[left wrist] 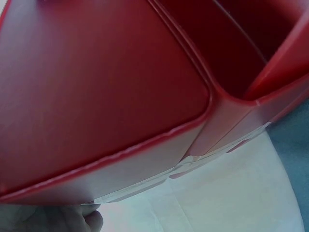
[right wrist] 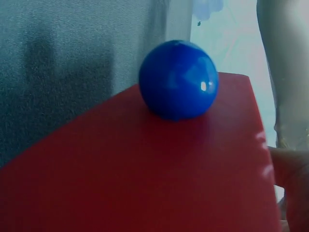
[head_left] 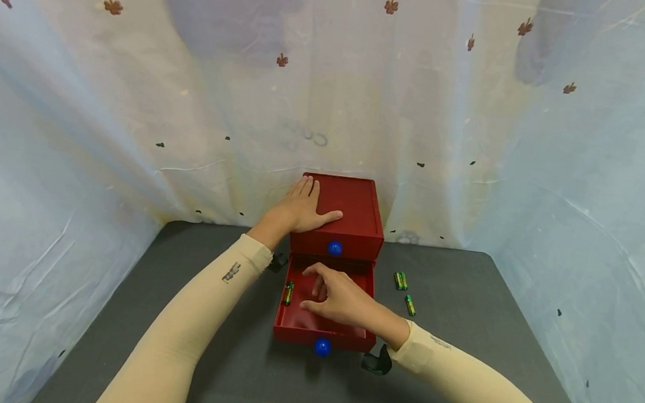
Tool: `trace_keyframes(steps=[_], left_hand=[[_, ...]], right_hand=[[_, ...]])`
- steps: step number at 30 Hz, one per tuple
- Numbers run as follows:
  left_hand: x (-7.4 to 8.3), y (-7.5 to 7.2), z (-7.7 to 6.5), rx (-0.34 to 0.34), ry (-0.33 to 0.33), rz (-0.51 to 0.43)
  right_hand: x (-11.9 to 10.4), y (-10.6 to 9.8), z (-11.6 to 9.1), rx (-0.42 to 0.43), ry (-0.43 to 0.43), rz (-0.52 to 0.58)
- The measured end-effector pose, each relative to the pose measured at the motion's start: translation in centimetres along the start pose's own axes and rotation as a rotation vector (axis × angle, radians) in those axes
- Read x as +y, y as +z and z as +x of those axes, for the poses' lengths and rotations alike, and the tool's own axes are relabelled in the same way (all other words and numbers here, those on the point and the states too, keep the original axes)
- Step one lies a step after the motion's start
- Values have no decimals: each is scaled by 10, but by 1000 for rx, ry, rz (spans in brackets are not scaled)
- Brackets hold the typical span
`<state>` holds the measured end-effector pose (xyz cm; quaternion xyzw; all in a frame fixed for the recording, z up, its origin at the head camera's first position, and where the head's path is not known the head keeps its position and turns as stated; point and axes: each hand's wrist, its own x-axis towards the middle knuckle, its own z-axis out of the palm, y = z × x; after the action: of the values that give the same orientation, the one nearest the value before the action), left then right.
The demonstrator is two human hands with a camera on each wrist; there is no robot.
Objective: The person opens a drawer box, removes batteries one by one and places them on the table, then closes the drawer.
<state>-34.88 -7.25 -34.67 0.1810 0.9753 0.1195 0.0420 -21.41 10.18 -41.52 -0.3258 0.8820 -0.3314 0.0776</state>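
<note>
A red two-drawer box (head_left: 350, 203) stands at the back of the table, its lower drawer (head_left: 306, 330) pulled out. Flat on the box top lies my left hand (head_left: 300, 211), fingers spread. In the left wrist view, part of a hand (left wrist: 53, 220) shows beside the red casing (left wrist: 106, 96). Over the drawer hovers my right hand (head_left: 339, 296), thumb and bent fingers apart, nothing between them. A green and gold battery (head_left: 288, 292) lies along the drawer's left wall. The drawer's blue round knob (right wrist: 178, 79) fills the middle of the right wrist view.
Right of the drawer, two batteries (head_left: 401, 281) lie side by side and a single battery (head_left: 410, 305) lies nearer on the dark grey table (head_left: 461, 296). A blue knob (head_left: 334, 248) marks the shut upper drawer. Pale sheeting (head_left: 239, 110) hangs behind and at both sides.
</note>
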Motion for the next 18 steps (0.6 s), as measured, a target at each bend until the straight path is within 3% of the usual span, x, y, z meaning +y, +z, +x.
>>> trace_keyframes(steps=[11, 18], left_hand=[[1, -2, -1, -1, 2, 7], [1, -2, -3, 7, 7, 10]], right_hand=[[-3, 12, 3, 52, 34, 48], [-1, 18, 7, 5, 82, 122]])
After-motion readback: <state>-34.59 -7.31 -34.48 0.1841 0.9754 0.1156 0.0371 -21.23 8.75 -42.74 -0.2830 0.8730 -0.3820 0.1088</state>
